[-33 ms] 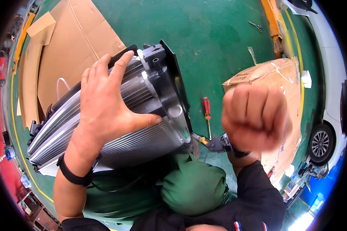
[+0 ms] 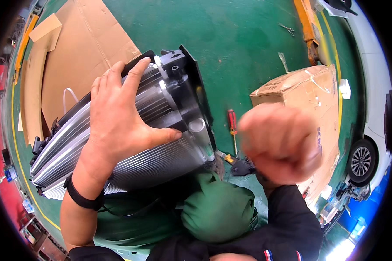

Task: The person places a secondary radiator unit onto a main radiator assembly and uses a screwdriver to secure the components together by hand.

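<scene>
A radiator assembly (image 2: 161, 163) with stacked finned cores and a dark plastic end frame leans in front of me, over my green-clad legs. My left hand (image 2: 117, 108) spans its upper end. The fingertips reach the far edge and the thumb presses near the end tank, bracing it. To the right, my right hand (image 2: 278, 143) is raised in a fist, smeared by motion and apart from the radiator. No tool sticks out of the fist. Beyond the radiator's right end lies a red-handled screwdriver (image 2: 232, 124) on the floor.
A cardboard box (image 2: 287, 82) stands right, partly behind my fist. Flattened cardboard (image 2: 87, 39) lies at the far left. Scissors (image 2: 287, 29) lie on the green floor near an orange lift arm (image 2: 307, 26). A white car (image 2: 374, 65) is parked at the far right.
My right fist has shifted slightly left and is more blurred. My left hand stays in place on the radiator.
</scene>
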`<state>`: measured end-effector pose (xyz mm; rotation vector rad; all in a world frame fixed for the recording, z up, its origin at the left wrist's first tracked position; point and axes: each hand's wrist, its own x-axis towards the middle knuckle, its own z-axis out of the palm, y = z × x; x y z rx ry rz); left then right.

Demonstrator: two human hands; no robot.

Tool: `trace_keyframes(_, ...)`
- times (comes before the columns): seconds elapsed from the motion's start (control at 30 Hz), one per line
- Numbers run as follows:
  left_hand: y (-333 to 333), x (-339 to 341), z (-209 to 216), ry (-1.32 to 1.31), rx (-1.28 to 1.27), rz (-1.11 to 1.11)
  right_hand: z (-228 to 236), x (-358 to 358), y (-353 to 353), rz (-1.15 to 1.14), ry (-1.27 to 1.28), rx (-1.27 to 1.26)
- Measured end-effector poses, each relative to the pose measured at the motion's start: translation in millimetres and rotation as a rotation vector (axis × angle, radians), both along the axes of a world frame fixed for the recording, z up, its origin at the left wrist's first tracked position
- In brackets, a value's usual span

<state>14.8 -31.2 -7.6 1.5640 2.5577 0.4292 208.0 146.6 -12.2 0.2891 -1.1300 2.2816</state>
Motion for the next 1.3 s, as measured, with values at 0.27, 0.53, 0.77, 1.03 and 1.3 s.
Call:
trace_keyframes(0.27, -16, 1, -11, 0.066, 0.009, 0.050, -13, -15, -35, -0.129, -0.133, 0.655)
trace_keyframes(0.53, 0, 3, -4, 0.022, 0.041, 0.047, -36, -45, -21, -0.346, -0.151, 0.182)
trace_keyframes(0.77, -12, 0, -14, 0.058, 0.005, 0.072, 5, -25, -41, -0.177, 0.171, 0.638)
trace_keyframes(1.03, 3, 5, -2, -0.002, 0.016, 0.044, -49, -49, -19, -0.419, -0.092, 0.095)
trace_keyframes(1.3, 11, -5, -4, -0.067, -0.012, 0.032, -134, 15, 14, -0.218, -0.860, 0.360)
